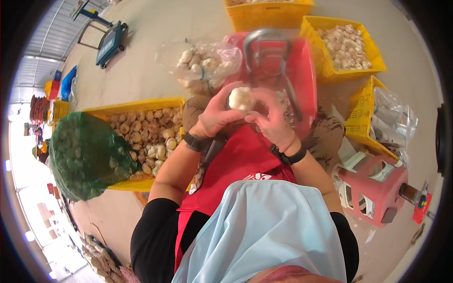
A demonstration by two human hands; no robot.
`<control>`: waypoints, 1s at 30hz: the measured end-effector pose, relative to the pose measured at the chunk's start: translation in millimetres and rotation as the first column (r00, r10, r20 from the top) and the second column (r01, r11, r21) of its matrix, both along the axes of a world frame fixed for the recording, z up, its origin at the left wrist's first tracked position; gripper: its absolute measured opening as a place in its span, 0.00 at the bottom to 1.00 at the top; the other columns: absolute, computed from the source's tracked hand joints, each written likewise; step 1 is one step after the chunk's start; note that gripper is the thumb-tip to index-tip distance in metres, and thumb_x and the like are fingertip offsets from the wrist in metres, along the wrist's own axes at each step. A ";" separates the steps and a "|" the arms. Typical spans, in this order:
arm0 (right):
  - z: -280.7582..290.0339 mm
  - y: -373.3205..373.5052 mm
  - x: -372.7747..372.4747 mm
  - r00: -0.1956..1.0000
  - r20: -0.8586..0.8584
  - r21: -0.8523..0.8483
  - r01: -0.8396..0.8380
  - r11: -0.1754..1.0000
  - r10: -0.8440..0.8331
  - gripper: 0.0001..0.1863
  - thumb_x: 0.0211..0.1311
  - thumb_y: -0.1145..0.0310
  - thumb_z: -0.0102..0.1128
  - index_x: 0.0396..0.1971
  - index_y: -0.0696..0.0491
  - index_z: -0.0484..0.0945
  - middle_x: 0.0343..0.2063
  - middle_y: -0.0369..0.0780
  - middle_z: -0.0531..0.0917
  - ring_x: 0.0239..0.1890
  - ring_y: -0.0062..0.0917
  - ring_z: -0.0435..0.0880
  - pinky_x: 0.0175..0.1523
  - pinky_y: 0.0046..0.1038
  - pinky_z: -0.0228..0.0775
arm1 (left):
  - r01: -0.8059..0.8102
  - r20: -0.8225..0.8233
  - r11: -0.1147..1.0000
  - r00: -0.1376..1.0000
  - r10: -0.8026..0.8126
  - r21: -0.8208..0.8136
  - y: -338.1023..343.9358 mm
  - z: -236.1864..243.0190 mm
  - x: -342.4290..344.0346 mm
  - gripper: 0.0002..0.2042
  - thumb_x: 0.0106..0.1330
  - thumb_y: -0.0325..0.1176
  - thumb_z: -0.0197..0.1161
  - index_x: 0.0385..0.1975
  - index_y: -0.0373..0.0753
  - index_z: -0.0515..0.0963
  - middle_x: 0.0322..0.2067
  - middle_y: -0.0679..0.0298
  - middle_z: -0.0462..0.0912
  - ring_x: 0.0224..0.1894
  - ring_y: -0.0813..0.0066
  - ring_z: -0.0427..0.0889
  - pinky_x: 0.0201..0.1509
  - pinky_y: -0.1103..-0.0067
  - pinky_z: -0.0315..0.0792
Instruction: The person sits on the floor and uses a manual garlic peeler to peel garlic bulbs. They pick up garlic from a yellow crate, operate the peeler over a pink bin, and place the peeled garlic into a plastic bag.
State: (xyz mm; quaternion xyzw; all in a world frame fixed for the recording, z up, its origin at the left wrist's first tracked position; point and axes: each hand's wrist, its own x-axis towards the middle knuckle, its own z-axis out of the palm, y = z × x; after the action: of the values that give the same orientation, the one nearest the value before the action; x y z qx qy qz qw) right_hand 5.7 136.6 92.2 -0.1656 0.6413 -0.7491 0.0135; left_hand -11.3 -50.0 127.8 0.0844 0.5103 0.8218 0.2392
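We hold one garlic bulb (240, 98) between our left hand (214, 115) and right hand (276, 125), fingers curled around it, beyond our red apron (236, 165). A garlic-filled yellow crate (151, 103) stands left; a red tub (306, 70) stands farther ahead.

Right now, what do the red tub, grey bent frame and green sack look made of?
Red tub: probably moulded plastic; smooth, evenly coloured walls. Grey bent frame: likely metal tubing, slightly shiny. Green sack: seemingly plastic netting; contents show through.
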 end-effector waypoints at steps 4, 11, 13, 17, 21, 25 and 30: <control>10.2 27.0 1.5 0.975 -0.180 0.274 0.181 0.945 -0.134 0.26 0.52 0.84 0.64 0.52 0.55 0.69 0.52 0.47 0.72 0.50 0.38 0.78 0.51 0.31 0.77 | 0.053 0.176 0.965 0.979 -0.100 0.257 30.2 -18.2 -10.1 0.39 0.53 0.20 0.69 0.66 0.37 0.56 0.58 0.59 0.70 0.60 0.66 0.72 0.65 0.70 0.66; -14.9 77.3 -16.4 0.930 -0.261 0.655 0.369 0.659 -0.260 0.32 0.57 0.68 0.66 0.59 0.61 0.62 0.51 0.54 0.75 0.52 0.50 0.75 0.54 0.40 0.69 | 0.007 0.171 0.999 0.985 -0.015 0.049 51.7 -57.1 -32.8 0.34 0.57 0.25 0.65 0.65 0.36 0.59 0.53 0.61 0.74 0.55 0.69 0.74 0.61 0.72 0.69; -8.5 81.2 -15.1 0.972 -0.079 0.674 0.216 0.706 -0.222 0.31 0.58 0.67 0.64 0.58 0.62 0.62 0.48 0.56 0.76 0.50 0.52 0.76 0.52 0.40 0.70 | 0.012 0.171 0.997 0.985 -0.025 0.076 54.3 -63.5 -38.3 0.34 0.57 0.26 0.65 0.65 0.36 0.59 0.53 0.61 0.74 0.55 0.69 0.75 0.60 0.72 0.69; 8.0 89.0 -7.8 0.980 0.121 0.736 0.018 0.677 -0.157 0.29 0.61 0.67 0.62 0.57 0.63 0.61 0.43 0.60 0.77 0.45 0.55 0.77 0.47 0.42 0.71 | 0.034 0.089 0.991 0.995 -0.045 0.126 62.7 -60.7 -46.0 0.34 0.58 0.31 0.66 0.64 0.35 0.60 0.52 0.61 0.75 0.53 0.70 0.76 0.57 0.73 0.71; 34.7 86.2 -5.9 0.980 0.147 0.687 -0.006 0.727 -0.131 0.28 0.63 0.67 0.61 0.56 0.64 0.61 0.39 0.61 0.77 0.43 0.55 0.78 0.44 0.43 0.71 | 0.032 0.095 0.989 0.994 -0.046 0.145 70.3 -53.8 -46.5 0.32 0.59 0.35 0.65 0.63 0.35 0.61 0.50 0.61 0.77 0.51 0.71 0.77 0.57 0.74 0.71; 50.0 87.1 -6.5 0.952 0.281 0.663 -0.098 0.742 -0.126 0.28 0.63 0.68 0.60 0.56 0.64 0.59 0.36 0.60 0.78 0.40 0.55 0.79 0.41 0.44 0.71 | 0.010 0.145 0.989 0.989 -0.032 0.151 71.0 -47.7 -45.6 0.30 0.60 0.37 0.64 0.61 0.32 0.63 0.48 0.59 0.78 0.49 0.71 0.78 0.56 0.74 0.71; 67.6 91.6 -5.3 0.931 0.353 0.643 -0.170 0.747 -0.092 0.29 0.63 0.66 0.60 0.56 0.64 0.57 0.30 0.58 0.79 0.35 0.54 0.80 0.37 0.44 0.71 | 0.022 0.216 0.991 0.975 -0.051 0.135 70.2 -39.9 -46.8 0.29 0.63 0.41 0.63 0.59 0.30 0.64 0.47 0.57 0.79 0.45 0.71 0.80 0.47 0.77 0.76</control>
State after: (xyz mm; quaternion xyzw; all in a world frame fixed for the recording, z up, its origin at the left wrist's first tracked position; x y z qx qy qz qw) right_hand 0.4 228.2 159.8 -0.0224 0.8476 -0.4888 0.2051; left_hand -58.2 20.3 88.0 0.0182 0.4239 0.8534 0.3029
